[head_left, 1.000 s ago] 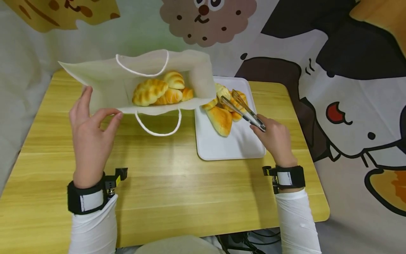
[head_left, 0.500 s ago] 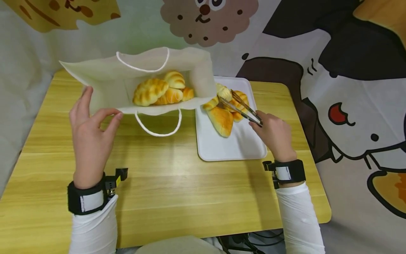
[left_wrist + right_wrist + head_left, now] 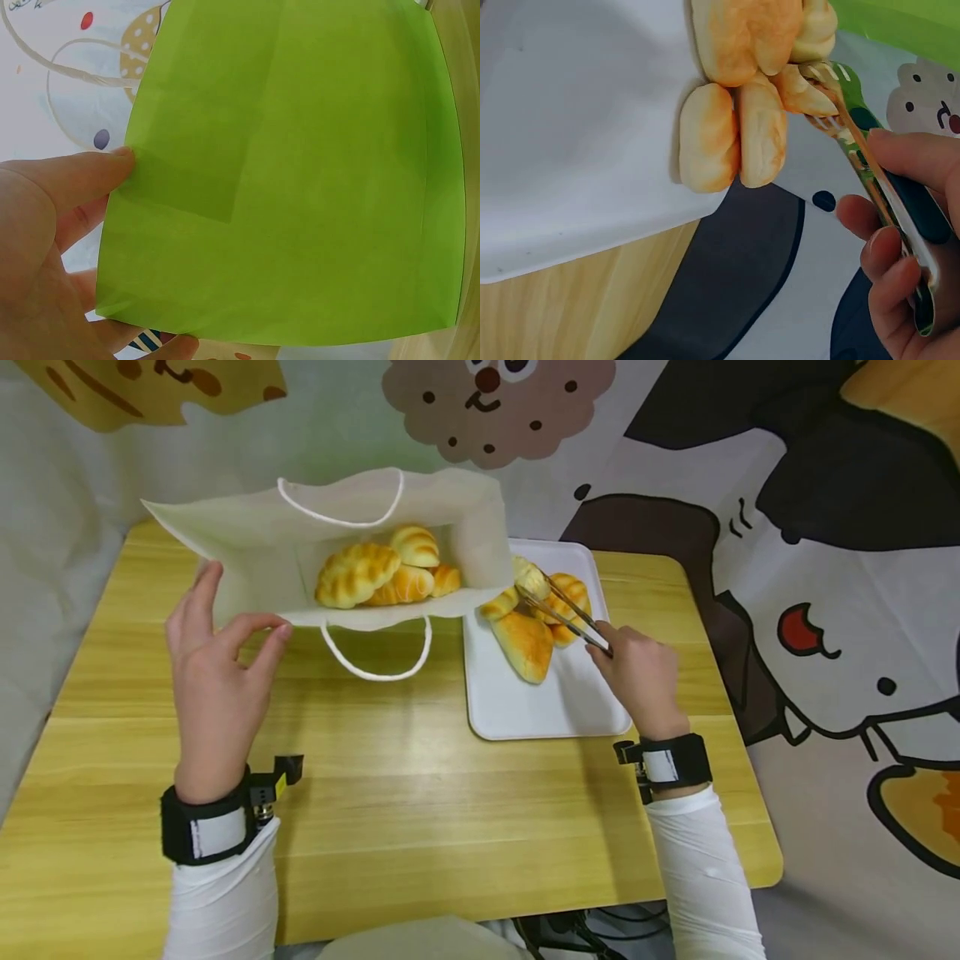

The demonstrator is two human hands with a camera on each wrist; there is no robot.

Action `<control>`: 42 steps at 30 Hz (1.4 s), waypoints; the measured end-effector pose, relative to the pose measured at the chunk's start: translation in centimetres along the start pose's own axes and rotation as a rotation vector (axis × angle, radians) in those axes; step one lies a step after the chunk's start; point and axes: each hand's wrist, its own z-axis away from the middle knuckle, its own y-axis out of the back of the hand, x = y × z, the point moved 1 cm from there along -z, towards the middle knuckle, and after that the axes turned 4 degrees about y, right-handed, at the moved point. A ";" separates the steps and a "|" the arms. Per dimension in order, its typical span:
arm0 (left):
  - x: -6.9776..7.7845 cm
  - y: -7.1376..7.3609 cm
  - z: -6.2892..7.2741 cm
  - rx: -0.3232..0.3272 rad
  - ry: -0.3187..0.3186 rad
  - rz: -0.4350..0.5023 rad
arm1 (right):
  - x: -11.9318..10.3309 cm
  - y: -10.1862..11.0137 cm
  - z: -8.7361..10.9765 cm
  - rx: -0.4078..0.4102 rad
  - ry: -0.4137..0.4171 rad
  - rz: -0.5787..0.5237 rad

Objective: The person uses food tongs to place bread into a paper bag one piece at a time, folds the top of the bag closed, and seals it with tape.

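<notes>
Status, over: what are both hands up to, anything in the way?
Left fingers hold paper bag's rim. Right fingers grip tongs, tips either side of pale roll. Other breads crowd it; bag hides some tray in head view.

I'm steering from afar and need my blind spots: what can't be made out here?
Head: part of the floor of the bag, behind its near rim and breads.
Head: far left corner of the tray, behind the bag.
Left wrist: contents of the bag, behind its green side.
Right wrist: topmost breads, cut off by the top edge.
</notes>
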 end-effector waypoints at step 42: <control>-0.4 0.3 0.0 -0.018 -0.037 0.022 | -2.9 14.2 4.1 0.449 0.073 -0.040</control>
